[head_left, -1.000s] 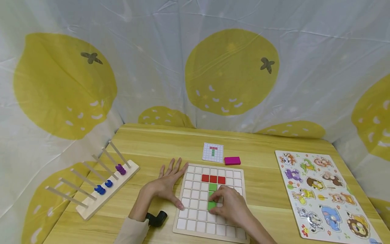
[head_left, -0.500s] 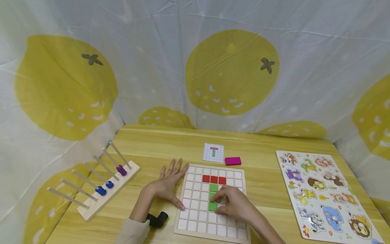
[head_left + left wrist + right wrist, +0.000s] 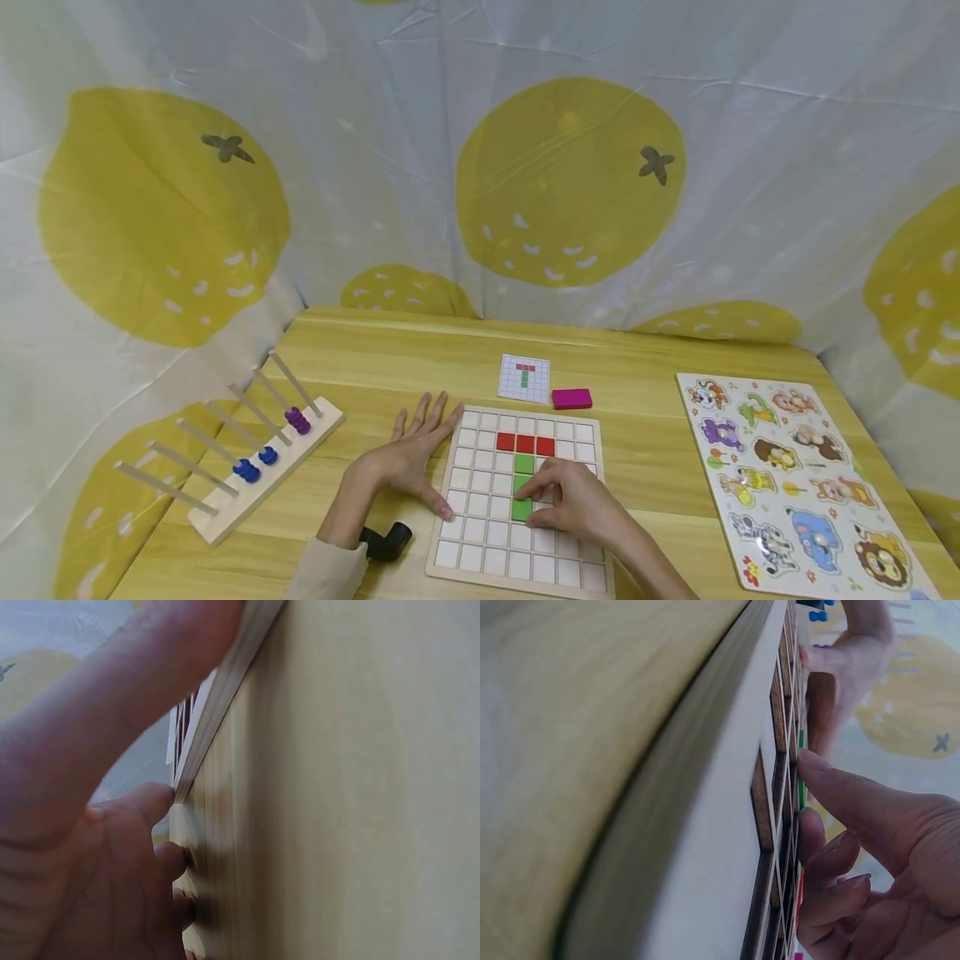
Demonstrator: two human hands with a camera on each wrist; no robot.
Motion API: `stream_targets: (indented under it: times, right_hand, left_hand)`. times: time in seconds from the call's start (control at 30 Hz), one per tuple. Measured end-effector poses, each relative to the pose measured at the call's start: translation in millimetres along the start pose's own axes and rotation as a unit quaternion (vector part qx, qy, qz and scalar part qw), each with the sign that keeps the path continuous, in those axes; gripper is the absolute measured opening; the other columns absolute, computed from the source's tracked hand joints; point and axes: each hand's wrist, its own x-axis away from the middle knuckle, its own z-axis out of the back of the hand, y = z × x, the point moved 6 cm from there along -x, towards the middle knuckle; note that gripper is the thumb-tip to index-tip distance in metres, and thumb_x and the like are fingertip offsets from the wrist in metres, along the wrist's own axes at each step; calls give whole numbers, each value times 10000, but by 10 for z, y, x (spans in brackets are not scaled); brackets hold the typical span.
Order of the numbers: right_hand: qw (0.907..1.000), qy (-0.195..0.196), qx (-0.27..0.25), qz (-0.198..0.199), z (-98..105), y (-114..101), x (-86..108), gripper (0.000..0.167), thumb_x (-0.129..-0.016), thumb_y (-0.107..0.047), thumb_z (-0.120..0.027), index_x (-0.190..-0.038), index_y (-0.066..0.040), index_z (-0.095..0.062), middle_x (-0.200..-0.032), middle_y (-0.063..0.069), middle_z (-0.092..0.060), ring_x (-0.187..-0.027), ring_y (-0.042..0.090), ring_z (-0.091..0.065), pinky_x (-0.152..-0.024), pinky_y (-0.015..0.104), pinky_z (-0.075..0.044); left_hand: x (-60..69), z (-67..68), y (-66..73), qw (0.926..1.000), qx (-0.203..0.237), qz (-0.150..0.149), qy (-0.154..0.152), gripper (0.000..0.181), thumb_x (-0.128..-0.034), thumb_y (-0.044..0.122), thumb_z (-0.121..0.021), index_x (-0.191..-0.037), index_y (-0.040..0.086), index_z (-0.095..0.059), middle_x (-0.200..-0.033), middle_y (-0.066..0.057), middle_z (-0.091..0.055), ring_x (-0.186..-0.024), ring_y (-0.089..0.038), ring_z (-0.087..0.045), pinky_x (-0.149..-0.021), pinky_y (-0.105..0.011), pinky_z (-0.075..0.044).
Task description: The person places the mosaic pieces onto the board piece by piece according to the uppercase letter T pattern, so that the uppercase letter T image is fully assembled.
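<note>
A white-gridded wooden board (image 3: 465,557) lies on the table, with a row of red tiles (image 3: 525,443) and a column of green tiles below it. My right hand (image 3: 577,504) bends over the column, its thumb and index fingertips pinching the lowest green tile (image 3: 522,511). In the right wrist view, a green edge shows between the thumb (image 3: 855,791) and the curled index finger. My left hand (image 3: 401,462) is spread along the board's left side. Its thumb (image 3: 142,682) rests on the board, and its index fingertip touches the upper left corner.
Beyond the board lie a small pattern card (image 3: 512,385) and a magenta block (image 3: 572,399). A peg stand (image 3: 217,521) with blue and purple beads stands left. An animal puzzle board (image 3: 720,492) lies right. A black bent object (image 3: 386,543) sits by the left wrist.
My right thumb has shifted slightly right along the lower edge of the green tile. The left hand and the tiles stay in place.
</note>
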Motion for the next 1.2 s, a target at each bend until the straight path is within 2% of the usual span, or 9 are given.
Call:
stream_targets:
  times: [0.3,0.57,1.2]
  right_hand:
    - [10000,-20,-61,-42,0,0,10,229,-757,-92,-911,-964,-161,-840,-844,-13,-675,-645,13,-477,-566,195,-430]
    - [9999,-74,-140,11,-3,3,4,230,-761,-94,-909,-971,-157,-841,-871,-14,-694,-631,6,-466,-556,193,-429]
    - [9999,-157,-17,-63,-11,33,1,220,-777,-86,-895,-979,-148,-834,-847,-33,-660,-635,2,-473,-563,185,-433]
  left_hand:
    - [2,-1,5,10000,-24,-22,-7,1487,-596,501,-978,-1677,144,-21,-1717,-204,178,-1577,-438,217,-1241,-692,147]
    - [9,2,7,10000,-22,79,-39,1493,-593,502,-981,-1677,153,-16,-1716,-197,186,-1577,-432,222,-1242,-684,155]
    - [-11,-31,-25,9999,-62,92,-40,1497,-579,534,-974,-1678,182,-20,-1721,-182,180,-1580,-423,221,-1247,-679,150]
